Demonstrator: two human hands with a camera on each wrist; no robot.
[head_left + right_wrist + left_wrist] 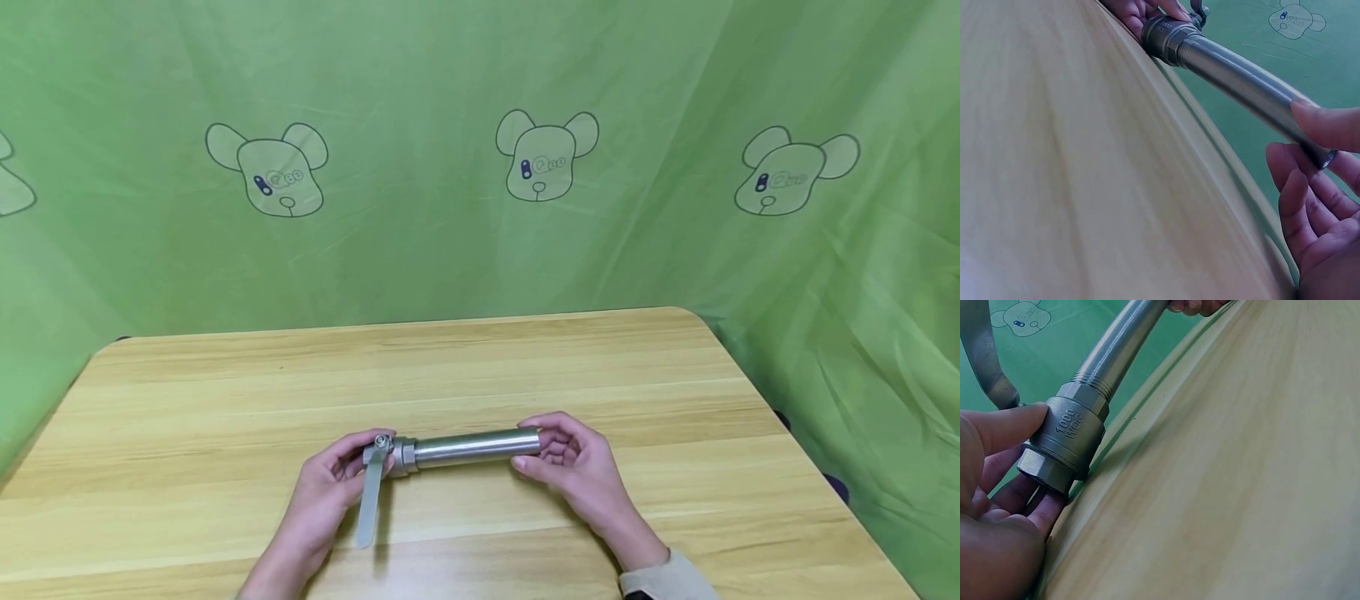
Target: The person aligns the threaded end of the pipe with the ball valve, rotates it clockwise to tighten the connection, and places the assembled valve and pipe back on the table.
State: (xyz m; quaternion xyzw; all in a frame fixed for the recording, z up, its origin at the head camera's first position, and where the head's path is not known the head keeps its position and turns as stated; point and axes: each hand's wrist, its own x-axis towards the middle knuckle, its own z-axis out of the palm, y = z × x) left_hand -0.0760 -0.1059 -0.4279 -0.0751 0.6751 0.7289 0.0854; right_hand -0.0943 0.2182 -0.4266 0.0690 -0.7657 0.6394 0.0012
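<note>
A silver ball valve (1075, 431) marked "1000 WOG" is joined to a shiny metal pipe (476, 447), threads showing at the joint in both wrist views. My left hand (327, 482) grips the valve body at the left end, its thumb along the side. The valve's flat lever handle (370, 504) points toward me in the head view. At the pipe's free right end, my right hand (581, 471) holds it between thumb and fingers. In the right wrist view that thumb (1329, 127) lies on the pipe near its open end, with the other fingers curled below.
The assembly is held over a wooden table (225, 417) with rounded far corners. A green curtain (420, 250) printed with bear-head outlines hangs behind the table and along its sides.
</note>
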